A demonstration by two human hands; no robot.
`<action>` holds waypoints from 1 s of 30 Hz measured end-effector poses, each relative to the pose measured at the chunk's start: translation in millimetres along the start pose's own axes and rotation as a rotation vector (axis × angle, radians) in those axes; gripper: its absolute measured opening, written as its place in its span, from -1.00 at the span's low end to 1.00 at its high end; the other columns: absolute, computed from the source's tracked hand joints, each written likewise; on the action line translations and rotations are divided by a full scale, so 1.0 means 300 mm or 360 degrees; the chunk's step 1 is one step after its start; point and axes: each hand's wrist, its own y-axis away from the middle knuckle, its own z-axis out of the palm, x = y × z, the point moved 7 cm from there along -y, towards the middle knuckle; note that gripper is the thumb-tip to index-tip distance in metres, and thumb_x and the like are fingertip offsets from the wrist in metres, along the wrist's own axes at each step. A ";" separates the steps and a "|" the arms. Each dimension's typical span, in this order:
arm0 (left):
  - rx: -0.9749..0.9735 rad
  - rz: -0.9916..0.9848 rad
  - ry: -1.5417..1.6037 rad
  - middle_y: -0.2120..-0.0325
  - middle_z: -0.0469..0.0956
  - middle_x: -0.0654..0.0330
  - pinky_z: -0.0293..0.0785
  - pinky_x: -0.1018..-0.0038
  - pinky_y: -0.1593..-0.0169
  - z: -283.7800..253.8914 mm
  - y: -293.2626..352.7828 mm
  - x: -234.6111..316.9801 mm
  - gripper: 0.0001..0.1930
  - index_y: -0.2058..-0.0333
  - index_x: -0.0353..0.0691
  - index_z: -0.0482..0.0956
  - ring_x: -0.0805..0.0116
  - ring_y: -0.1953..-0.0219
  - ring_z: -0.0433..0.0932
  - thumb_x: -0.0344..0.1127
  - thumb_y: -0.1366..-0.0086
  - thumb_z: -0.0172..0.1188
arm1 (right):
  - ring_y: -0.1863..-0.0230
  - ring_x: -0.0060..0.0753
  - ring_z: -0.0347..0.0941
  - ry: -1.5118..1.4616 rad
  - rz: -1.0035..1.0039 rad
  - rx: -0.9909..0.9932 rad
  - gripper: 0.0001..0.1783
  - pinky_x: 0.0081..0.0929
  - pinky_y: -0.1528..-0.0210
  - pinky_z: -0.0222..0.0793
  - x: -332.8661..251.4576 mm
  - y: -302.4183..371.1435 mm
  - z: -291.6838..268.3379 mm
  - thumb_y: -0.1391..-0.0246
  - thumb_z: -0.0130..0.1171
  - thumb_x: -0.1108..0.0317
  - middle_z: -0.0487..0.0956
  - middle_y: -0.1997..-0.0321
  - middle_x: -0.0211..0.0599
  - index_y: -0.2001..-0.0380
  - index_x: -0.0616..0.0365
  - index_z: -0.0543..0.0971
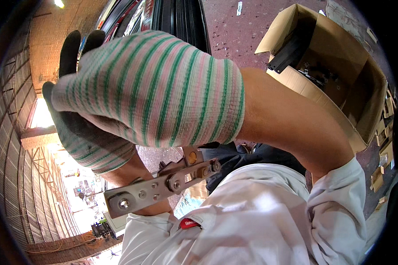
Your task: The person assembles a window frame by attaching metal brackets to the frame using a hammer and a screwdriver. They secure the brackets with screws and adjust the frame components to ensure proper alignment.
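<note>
Large in the foreground, my right hand [150, 92] wears a knit glove striped in green, pink and white, its back toward the view. Its fingers look bent inward, and whatever they hold is hidden. Partly behind it, my left hand [97, 143] wears a matching glove with a dark coating. Dark gloved fingertips rise at the upper left; I cannot tell which hand they belong to. The hands overlap and seem to touch. Below the right wrist lies a riveted metal linkage [152, 190], in front of my left forearm; what supports it is hidden.
An open cardboard box [349, 57] with black parts [292, 51] inside stands on the reddish floor at the right. Black ribbed panels [181, 20] rise behind my hands. Small brown pieces [387, 154] lie along the far right. Corrugated sheeting [13, 145] spans the left side.
</note>
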 end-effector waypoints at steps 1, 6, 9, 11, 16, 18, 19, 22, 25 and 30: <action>0.0001 -0.0015 0.0013 0.02 0.51 -0.08 0.33 0.28 -0.23 -0.001 0.000 -0.008 -0.35 -0.15 -0.42 0.37 0.14 -0.07 0.47 0.14 -0.47 -0.15 | -0.19 -0.35 0.44 0.0151 -0.0080 0.0208 -0.49 -0.47 -0.21 0.43 0.009 0.025 0.017 -0.30 0.00 0.21 0.40 -0.26 -0.19 -0.30 -0.07 0.34; 0.0014 -0.0090 0.0043 -0.06 0.50 -0.14 0.26 0.21 -0.33 -0.031 -0.016 -0.035 -0.33 -0.19 -0.45 0.33 0.06 -0.17 0.44 0.13 -0.48 -0.17 | 0.03 -0.29 0.53 -0.0164 0.0225 0.0684 -0.60 -0.38 0.00 0.49 0.101 0.174 -0.079 -0.16 0.16 0.23 0.53 0.03 -0.23 -0.07 0.06 0.46; 0.0140 -0.0049 -0.0081 -0.19 0.33 -0.24 0.17 0.10 -0.37 -0.006 -0.024 -0.022 -0.31 -0.24 -0.50 0.26 -0.06 -0.28 0.29 0.09 -0.47 -0.18 | 0.09 -0.33 0.53 -0.0561 0.0590 0.0826 -0.59 -0.41 0.03 0.48 0.125 0.380 -0.143 -0.12 0.20 0.31 0.56 0.08 -0.26 -0.05 0.12 0.48; 0.0305 0.0013 -0.0276 -0.30 0.17 -0.33 0.10 0.00 -0.39 0.029 0.001 0.037 -0.29 -0.28 -0.55 0.19 -0.16 -0.37 0.14 0.06 -0.47 -0.19 | 0.13 -0.36 0.53 -0.0961 0.0725 0.0951 -0.58 -0.43 0.04 0.47 0.123 0.501 -0.130 -0.08 0.24 0.35 0.57 0.12 -0.28 -0.03 0.16 0.49; -0.0202 -0.0178 -0.0159 -0.22 0.21 -0.37 0.28 0.03 -0.31 0.011 -0.070 -0.047 -0.19 -0.22 -0.58 0.25 -0.11 -0.34 0.20 0.20 -0.40 -0.12 | 0.24 -0.43 0.54 -0.1209 0.0703 0.0911 -0.56 -0.47 0.09 0.46 0.097 0.663 -0.089 0.00 0.32 0.47 0.62 0.21 -0.32 0.00 0.26 0.52; -0.0605 -0.0165 -0.0119 -0.21 0.23 -0.36 0.29 0.05 -0.31 0.035 -0.063 -0.044 -0.18 -0.22 -0.58 0.26 -0.09 -0.33 0.21 0.21 -0.39 -0.11 | 0.37 -0.43 0.45 -0.1031 0.0688 0.0554 -0.56 -0.46 0.24 0.37 0.080 0.625 -0.099 0.12 0.35 0.50 0.56 0.31 -0.36 0.08 0.22 0.57; -0.0568 -0.0156 -0.0165 -0.22 0.23 -0.36 0.28 0.06 -0.32 0.026 -0.055 -0.041 -0.18 -0.23 -0.58 0.25 -0.09 -0.34 0.20 0.21 -0.40 -0.13 | 0.43 -0.44 0.41 -0.0986 0.0709 0.0390 -0.61 -0.45 0.30 0.33 0.080 0.600 -0.090 0.18 0.33 0.53 0.53 0.38 -0.39 0.16 0.19 0.61; 0.0070 -0.0153 -0.0422 -0.22 0.24 -0.34 0.25 0.07 -0.34 0.011 -0.040 -0.033 -0.19 -0.23 -0.58 0.24 -0.08 -0.34 0.20 0.19 -0.42 -0.18 | 0.53 -0.40 0.35 -0.0858 0.0687 0.0261 -0.68 -0.43 0.42 0.27 0.084 0.564 -0.080 0.29 0.28 0.59 0.48 0.49 -0.39 0.32 0.14 0.66; -0.0210 -0.0182 -0.0314 -0.23 0.25 -0.33 0.22 0.07 -0.35 0.016 -0.052 -0.045 -0.23 -0.24 -0.57 0.24 -0.07 -0.35 0.19 0.15 -0.46 -0.24 | 0.59 -0.34 0.32 -0.0831 0.0651 0.0327 -0.66 -0.42 0.48 0.24 0.088 0.554 -0.078 0.33 0.27 0.60 0.44 0.54 -0.38 0.34 0.11 0.68; -0.0223 -0.0152 -0.0610 -0.24 0.26 -0.31 0.19 0.03 -0.36 0.018 -0.048 -0.040 -0.25 -0.25 -0.54 0.24 -0.07 -0.37 0.17 0.14 -0.47 -0.27 | 0.63 -0.22 0.36 -0.0794 0.0678 0.0261 -0.67 -0.35 0.54 0.26 0.102 0.548 -0.062 0.27 0.29 0.53 0.44 0.62 -0.32 0.30 0.08 0.66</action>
